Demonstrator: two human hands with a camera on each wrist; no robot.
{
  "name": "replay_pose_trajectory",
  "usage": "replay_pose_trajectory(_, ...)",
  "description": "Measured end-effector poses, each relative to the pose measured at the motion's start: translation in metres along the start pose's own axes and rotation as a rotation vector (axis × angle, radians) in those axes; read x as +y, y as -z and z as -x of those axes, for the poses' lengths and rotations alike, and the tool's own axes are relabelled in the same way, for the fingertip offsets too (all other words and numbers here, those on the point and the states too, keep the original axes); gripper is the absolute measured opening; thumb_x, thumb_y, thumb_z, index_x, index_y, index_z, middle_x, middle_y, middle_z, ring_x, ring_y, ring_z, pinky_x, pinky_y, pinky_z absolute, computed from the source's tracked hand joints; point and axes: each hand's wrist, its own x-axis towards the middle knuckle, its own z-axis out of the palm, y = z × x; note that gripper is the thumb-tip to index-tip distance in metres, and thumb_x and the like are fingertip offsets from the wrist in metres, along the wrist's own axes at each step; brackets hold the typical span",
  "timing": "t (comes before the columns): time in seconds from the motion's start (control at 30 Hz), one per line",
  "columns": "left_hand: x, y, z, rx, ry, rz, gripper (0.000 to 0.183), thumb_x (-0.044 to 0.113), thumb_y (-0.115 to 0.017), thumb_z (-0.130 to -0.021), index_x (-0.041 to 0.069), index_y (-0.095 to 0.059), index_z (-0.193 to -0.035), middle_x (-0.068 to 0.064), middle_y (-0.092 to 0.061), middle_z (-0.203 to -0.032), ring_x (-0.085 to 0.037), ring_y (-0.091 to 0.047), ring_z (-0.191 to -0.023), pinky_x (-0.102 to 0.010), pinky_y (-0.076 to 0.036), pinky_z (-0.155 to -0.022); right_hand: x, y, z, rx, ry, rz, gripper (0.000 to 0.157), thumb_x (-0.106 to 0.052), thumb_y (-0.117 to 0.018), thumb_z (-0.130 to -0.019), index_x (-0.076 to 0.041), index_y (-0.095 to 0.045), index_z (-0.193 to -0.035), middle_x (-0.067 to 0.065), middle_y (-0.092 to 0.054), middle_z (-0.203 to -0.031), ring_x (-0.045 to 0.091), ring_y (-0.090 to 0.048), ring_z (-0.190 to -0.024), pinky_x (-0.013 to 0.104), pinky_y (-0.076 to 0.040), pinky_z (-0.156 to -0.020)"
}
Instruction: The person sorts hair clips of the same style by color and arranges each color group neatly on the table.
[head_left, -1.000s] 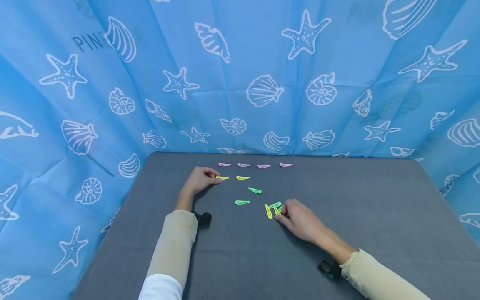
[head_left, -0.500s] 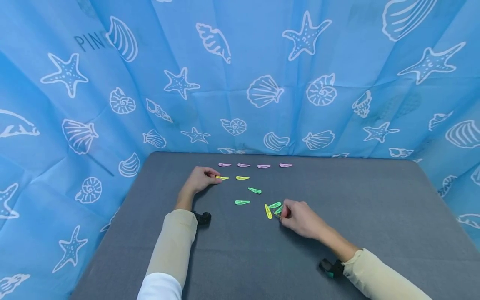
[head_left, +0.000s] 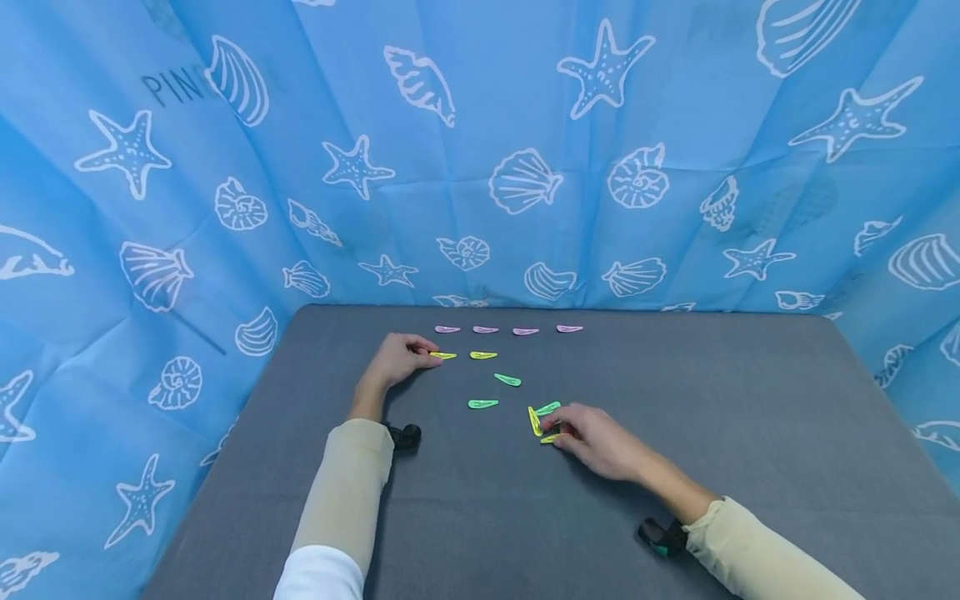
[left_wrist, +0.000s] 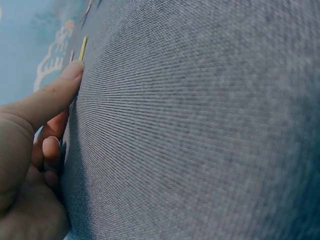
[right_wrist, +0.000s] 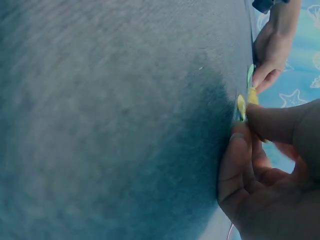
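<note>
In the head view my left hand [head_left: 401, 358] pinches the wide end of a yellow snap hair clip [head_left: 444, 356] lying on the cloth. The left wrist view shows the thumb [left_wrist: 70, 75] against that end. Another yellow clip [head_left: 483, 355] lies to its right. My right hand [head_left: 596, 439] pinches a second-row yellow clip [head_left: 550, 438] by its right end, low over the cloth. Beside those fingers lie a yellow clip [head_left: 535, 421], standing nearly lengthwise, and a green clip [head_left: 547, 408]. Two more green clips [head_left: 507, 380] lie between the hands.
Several pink hair clips [head_left: 486, 330] form a row near the back edge of the grey cloth-covered table [head_left: 720, 400]. A blue curtain [head_left: 450, 208] with white shells and starfish hangs behind and at the sides.
My right hand has drawn a yellow clip from the small pile and turned it from steep to nearly sideways. A green clip beside it is now hidden. The left hand stays put.
</note>
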Motion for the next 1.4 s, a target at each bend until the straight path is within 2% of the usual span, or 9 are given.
replay_pose_trajectory(0.1, 0.0, -0.001, 0.001, -0.002, 0.006, -0.003, 0.02, 0.028, -0.082, -0.088, 0.019, -0.079, -0.105, -0.003, -0.065, -0.094, -0.022, -0.054, -0.089, -0.034, -0.043, -0.078, -0.001, 0.001, -0.001, -0.009, 0.031, 0.024, 0.028, -0.005, -0.061, -0.1, -0.012, -0.071, -0.126, 0.0, -0.059, -0.1, 0.004, -0.049, -0.084, 0.022, -0.043, -0.074)
replay_pose_trajectory(0.3, 0.003, -0.003, 0.0, -0.011, -0.006, -0.007, 0.019, 0.027, -0.081, -0.088, 0.018, -0.078, -0.105, -0.003, -0.064, -0.093, -0.021, -0.055, -0.088, -0.034, -0.043, -0.078, 0.001, 0.004, -0.007, 0.08, 0.025, -0.048, 0.016, -0.007, -0.064, -0.099, -0.01, -0.073, -0.111, -0.002, -0.066, -0.095, 0.005, -0.053, -0.079, 0.022, -0.046, -0.07)
replay_pose_trajectory(0.43, 0.003, -0.003, 0.0, -0.006, -0.002, -0.011, 0.018, 0.026, -0.082, -0.088, 0.018, -0.079, -0.104, -0.003, -0.064, -0.092, -0.022, -0.054, -0.087, -0.034, -0.043, -0.077, 0.003, 0.01, -0.018, 0.112, -0.034, -0.147, 0.007, -0.012, -0.07, -0.096, -0.01, -0.074, -0.101, 0.0, -0.072, -0.088, 0.006, -0.058, -0.073, 0.022, -0.049, -0.065)
replay_pose_trajectory(0.57, 0.003, -0.004, 0.0, -0.014, 0.007, -0.008, 0.018, 0.026, -0.082, -0.088, 0.018, -0.079, -0.104, -0.003, -0.064, -0.093, -0.022, -0.054, -0.088, -0.034, -0.043, -0.078, 0.006, 0.015, -0.037, 0.165, -0.077, -0.195, 0.007, -0.015, -0.072, -0.095, -0.011, -0.077, -0.097, 0.002, -0.075, -0.09, 0.009, -0.062, -0.076, 0.022, -0.05, -0.067)
replay_pose_trajectory(0.83, 0.005, -0.004, 0.0, -0.02, 0.02, 0.0, 0.018, 0.026, -0.081, -0.089, 0.018, -0.079, -0.105, -0.003, -0.063, -0.093, -0.022, -0.054, -0.089, -0.035, -0.043, -0.078, 0.014, 0.02, -0.079, 0.224, -0.264, -0.27, 0.023, -0.016, -0.066, -0.098, -0.004, -0.072, -0.116, 0.011, -0.07, -0.095, 0.017, -0.065, -0.076, 0.029, -0.052, -0.07)
replay_pose_trajectory(1.03, 0.005, -0.004, 0.0, -0.01, 0.027, 0.002, 0.018, 0.027, -0.081, -0.088, 0.019, -0.079, -0.104, -0.003, -0.063, -0.093, -0.022, -0.054, -0.089, -0.035, -0.043, -0.079, 0.019, 0.017, -0.105, 0.284, -0.341, -0.201, 0.022, -0.021, -0.069, -0.098, -0.006, -0.075, -0.113, 0.013, -0.072, -0.103, 0.018, -0.062, -0.082, 0.026, -0.048, -0.07)
replay_pose_trajectory(1.2, 0.005, -0.004, 0.001, -0.008, 0.024, 0.006, 0.019, 0.027, -0.081, -0.088, 0.018, -0.079, -0.105, -0.003, -0.064, -0.093, -0.022, -0.054, -0.089, -0.035, -0.043, -0.078, 0.022, 0.016, -0.117, 0.343, -0.399, -0.145, 0.022, -0.023, -0.072, -0.096, -0.006, -0.077, -0.11, 0.014, -0.072, -0.107, 0.024, -0.06, -0.092, 0.03, -0.045, -0.074)
replay_pose_trajectory(1.4, 0.005, -0.001, 0.002, 0.011, 0.018, -0.009, 0.02, 0.028, -0.081, -0.089, 0.017, -0.079, -0.106, -0.005, -0.065, -0.094, -0.022, -0.055, -0.088, -0.034, -0.044, -0.077, 0.023, 0.014, -0.129, 0.34, -0.371, -0.038, 0.019, -0.015, -0.073, -0.093, -0.003, -0.078, -0.108, 0.015, -0.075, -0.106, 0.028, -0.065, -0.094, 0.041, -0.051, -0.083)
